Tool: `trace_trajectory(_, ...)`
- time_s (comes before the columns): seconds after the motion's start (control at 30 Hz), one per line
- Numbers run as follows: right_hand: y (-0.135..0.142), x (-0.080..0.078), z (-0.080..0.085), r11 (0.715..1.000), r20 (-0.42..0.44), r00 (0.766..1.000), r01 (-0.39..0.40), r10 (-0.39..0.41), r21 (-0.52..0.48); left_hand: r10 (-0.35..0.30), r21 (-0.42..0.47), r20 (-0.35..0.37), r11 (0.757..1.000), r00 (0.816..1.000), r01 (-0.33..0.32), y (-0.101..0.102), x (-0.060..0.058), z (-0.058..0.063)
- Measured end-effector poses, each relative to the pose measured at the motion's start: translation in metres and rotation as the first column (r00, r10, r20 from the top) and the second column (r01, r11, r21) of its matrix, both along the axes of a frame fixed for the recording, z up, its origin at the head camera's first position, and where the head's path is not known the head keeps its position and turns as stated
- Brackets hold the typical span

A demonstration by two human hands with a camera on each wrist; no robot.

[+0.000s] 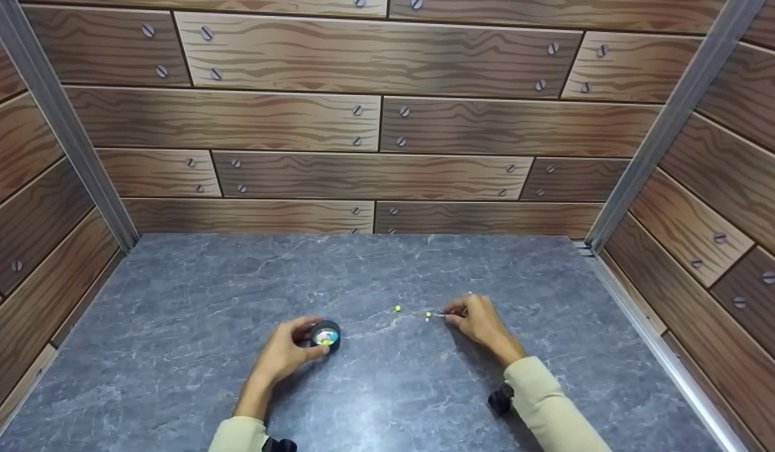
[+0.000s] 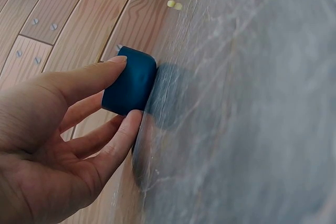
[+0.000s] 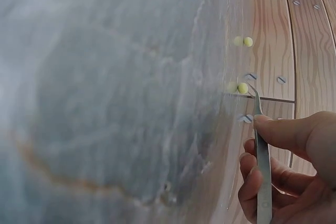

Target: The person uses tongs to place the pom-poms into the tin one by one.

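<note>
On the grey tabletop, my left hand [image 1: 283, 349] grips a small dark round container [image 1: 325, 336] between thumb and fingers. Several small coloured pieces show inside it from above; from the side its wall [image 2: 131, 81] looks blue. My right hand [image 1: 482, 319] holds metal tweezers [image 3: 262, 169], pinched between thumb and fingers. The tweezers' thin bent tips reach right to a yellow-green bead [image 3: 242, 88]. A second yellow-green bead [image 1: 397, 308] lies on the table to the left of the first.
The grey marble-patterned tabletop [image 1: 193, 295] is enclosed by wood-plank-patterned walls [image 1: 375, 119] at the back and both sides. Metal posts [image 1: 664, 119] stand at the corners, and a metal rail [image 1: 670, 358] runs along the right edge.
</note>
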State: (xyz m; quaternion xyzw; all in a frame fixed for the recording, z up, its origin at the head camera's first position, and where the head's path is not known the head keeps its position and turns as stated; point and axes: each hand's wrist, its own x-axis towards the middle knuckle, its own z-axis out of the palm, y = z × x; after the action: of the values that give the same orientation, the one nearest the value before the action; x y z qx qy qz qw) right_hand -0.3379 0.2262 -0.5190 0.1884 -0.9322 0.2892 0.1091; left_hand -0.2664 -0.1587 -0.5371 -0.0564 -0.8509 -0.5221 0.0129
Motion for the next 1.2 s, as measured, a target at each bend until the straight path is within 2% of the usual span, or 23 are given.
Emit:
trace_trajectory(0.27,0.0007,-0.0004,-0.0010,1.000,0.026,1.000,0.002,-0.002,-0.002,-0.027,0.020,-0.021,0.999,0.999,0.027,-0.0004,0.0011,-0.0001)
trace_trajectory(0.93,-0.0053,0.0008,0.0029,1.000,0.034,0.999,0.025,-0.026,0.016,-0.028,0.009,-0.022,1.000,0.999,0.028,-0.0011,0.0018,0.0008)
trace_trajectory(1.2,-0.0090,0.0026,0.0029,1.000,0.004,1.000,-0.014,0.014,0.009,-0.016,0.010,-0.005,1.000,1.000,0.016,0.0002,0.0012,0.0011)
